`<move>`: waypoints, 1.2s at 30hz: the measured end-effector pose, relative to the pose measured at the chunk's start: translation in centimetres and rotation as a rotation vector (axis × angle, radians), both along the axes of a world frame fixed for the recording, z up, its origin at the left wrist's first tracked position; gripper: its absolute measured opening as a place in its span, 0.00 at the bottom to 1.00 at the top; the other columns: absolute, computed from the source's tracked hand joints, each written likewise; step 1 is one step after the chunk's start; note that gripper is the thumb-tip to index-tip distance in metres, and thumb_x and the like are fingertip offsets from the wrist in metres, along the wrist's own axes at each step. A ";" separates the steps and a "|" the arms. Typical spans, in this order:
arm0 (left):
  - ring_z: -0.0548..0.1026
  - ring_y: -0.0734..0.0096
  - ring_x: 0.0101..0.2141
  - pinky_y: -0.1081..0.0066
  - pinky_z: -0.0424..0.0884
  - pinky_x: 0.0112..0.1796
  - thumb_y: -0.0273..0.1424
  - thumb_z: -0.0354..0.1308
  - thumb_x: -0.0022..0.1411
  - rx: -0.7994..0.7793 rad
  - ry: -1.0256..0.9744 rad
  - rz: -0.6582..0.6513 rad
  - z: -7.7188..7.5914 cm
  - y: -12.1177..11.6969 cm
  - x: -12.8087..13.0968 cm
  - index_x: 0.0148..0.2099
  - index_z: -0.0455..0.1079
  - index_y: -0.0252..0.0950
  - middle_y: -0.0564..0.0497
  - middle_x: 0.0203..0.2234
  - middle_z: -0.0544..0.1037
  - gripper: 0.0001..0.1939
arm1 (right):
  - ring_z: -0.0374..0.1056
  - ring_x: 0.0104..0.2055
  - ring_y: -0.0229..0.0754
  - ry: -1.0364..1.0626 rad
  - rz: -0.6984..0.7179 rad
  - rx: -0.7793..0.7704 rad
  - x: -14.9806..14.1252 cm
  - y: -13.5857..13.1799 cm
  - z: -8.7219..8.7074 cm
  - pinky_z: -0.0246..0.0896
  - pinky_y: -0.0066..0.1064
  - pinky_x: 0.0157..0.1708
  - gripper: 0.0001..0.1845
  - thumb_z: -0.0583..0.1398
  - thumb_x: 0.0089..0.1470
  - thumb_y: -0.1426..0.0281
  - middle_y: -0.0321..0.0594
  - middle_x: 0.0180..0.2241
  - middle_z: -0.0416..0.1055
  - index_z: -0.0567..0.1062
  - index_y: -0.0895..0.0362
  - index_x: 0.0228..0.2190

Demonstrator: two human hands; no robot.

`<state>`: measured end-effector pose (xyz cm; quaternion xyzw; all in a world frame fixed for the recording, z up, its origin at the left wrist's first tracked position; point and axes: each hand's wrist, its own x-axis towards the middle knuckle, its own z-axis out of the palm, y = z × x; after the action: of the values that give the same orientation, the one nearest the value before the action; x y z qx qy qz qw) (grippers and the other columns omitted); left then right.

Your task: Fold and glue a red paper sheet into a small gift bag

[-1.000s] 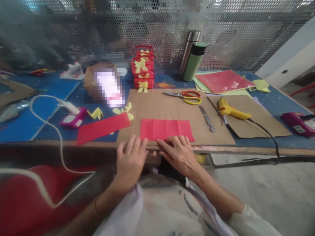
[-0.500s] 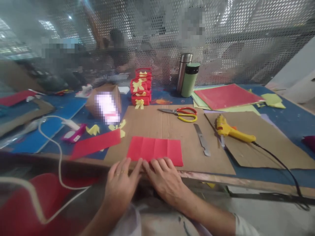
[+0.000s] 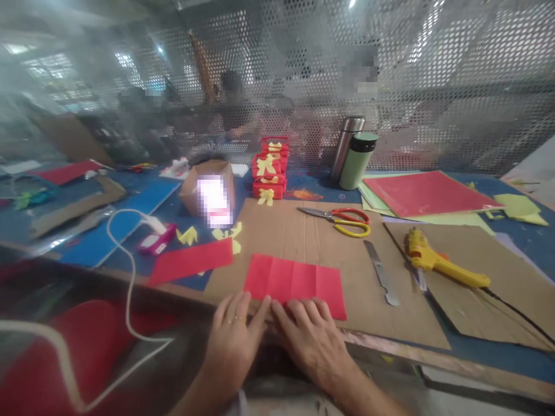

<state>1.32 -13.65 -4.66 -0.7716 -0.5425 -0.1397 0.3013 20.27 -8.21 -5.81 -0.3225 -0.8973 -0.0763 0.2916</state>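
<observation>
A red sheet of paper (image 3: 303, 281) with several upright crease lines lies on the brown cardboard near the table's front edge. Along its near edge rests my left hand (image 3: 236, 332), fingers stretched forward and thumb apart, a ring on one finger. Beside it, my right hand (image 3: 310, 332) has its fingers spread, with the tips touching the same edge. The two thumbs almost meet at the middle of that edge. My fingers hide part of the paper's near border, and I cannot see whether any of it is pinched.
Beyond the paper lie scissors (image 3: 342, 221) and a metal blade (image 3: 381, 274). A yellow glue gun (image 3: 442, 260) rests on cardboard at right. Red boxes with yellow bows (image 3: 269, 173), a green flask (image 3: 358, 162) and a red strip (image 3: 195, 261) stand or lie around. A white cable (image 3: 130, 277) hangs at left.
The whole view has shifted, so things sit lower and further right in the picture. Both hands stay at the near edge of the red paper, with little visible change.
</observation>
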 end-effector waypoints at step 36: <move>0.68 0.58 0.36 0.59 0.66 0.42 0.23 0.52 0.69 -0.065 -0.007 -0.217 0.3 3.4 -2.7 0.58 0.76 0.42 0.44 0.33 0.71 0.20 | 0.58 0.36 0.45 0.010 -0.126 0.173 -0.6 0.2 -0.2 0.49 0.39 0.38 0.16 0.58 0.66 0.61 0.42 0.34 0.71 0.78 0.56 0.48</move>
<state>-1.37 -10.25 -4.37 -0.8347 -0.4612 -0.1565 0.2571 19.68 -8.04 -5.99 -0.3524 -0.8637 -0.1702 0.3176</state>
